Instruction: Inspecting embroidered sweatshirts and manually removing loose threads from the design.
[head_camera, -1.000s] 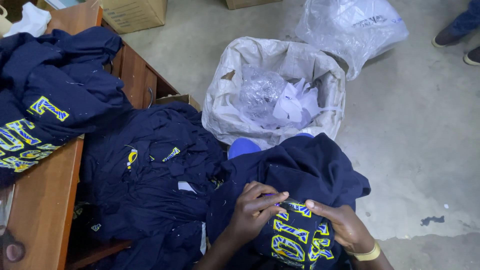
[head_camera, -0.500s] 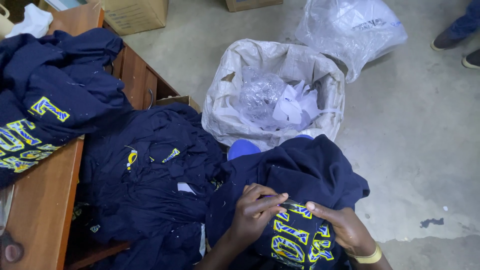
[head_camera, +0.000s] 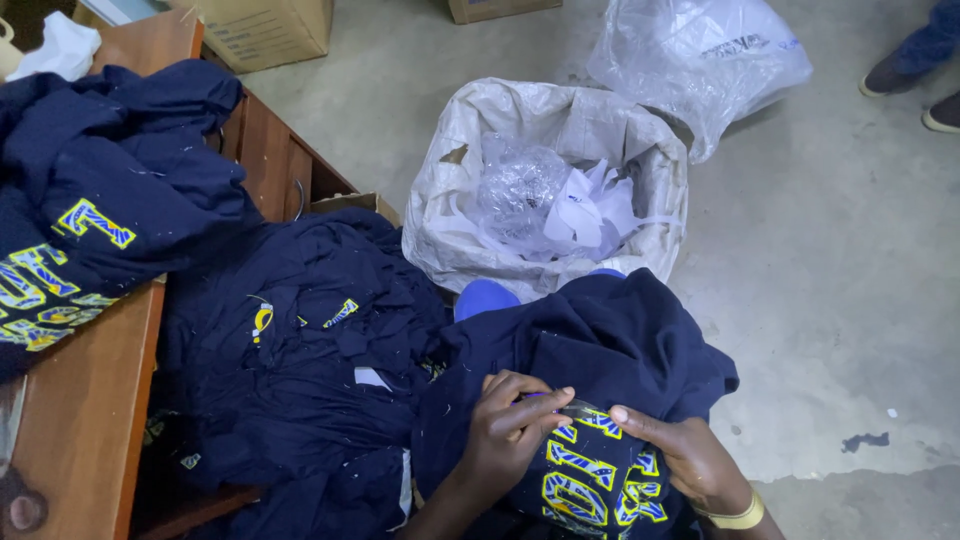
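Underfoot, bare grey concrete floor (head_camera: 830, 300), with another person's shoes (head_camera: 915, 85) at the far right edge. Along the left, wooden table (head_camera: 85, 440) bearing a stack of navy garments (head_camera: 110, 180) with yellow and blue lettering. Just beside the table, lower down, a loose heap of the same navy garments (head_camera: 300, 390), a small white label showing in the folds. Beyond the heap, open white sack (head_camera: 455, 215) on the floor, filled with crumpled clear plastic and white paper strips (head_camera: 575, 205). Behind the sack, clear plastic bag (head_camera: 700, 55), bulging, lying on the concrete. At the top edge, cardboard box (head_camera: 265, 30) near the table's far end. Closest to the camera, navy garment (head_camera: 610, 350) draped across the lap, yellow-and-blue printed lettering (head_camera: 595, 480) facing up, touching the heap on its left side. Left hand (head_camera: 510, 435) curled narrow over the cloth, thumb and forefinger pinched on a small slim tool (head_camera: 580, 408) at the top of the lettering; kind of tool too small to tell. Right hand (head_camera: 685, 455) laid flat on the garment just beside the lettering, forefinger stretched toward the tool's tip, holding the cloth down, nothing gripped. Yellow band (head_camera: 735, 518) around the right wrist.
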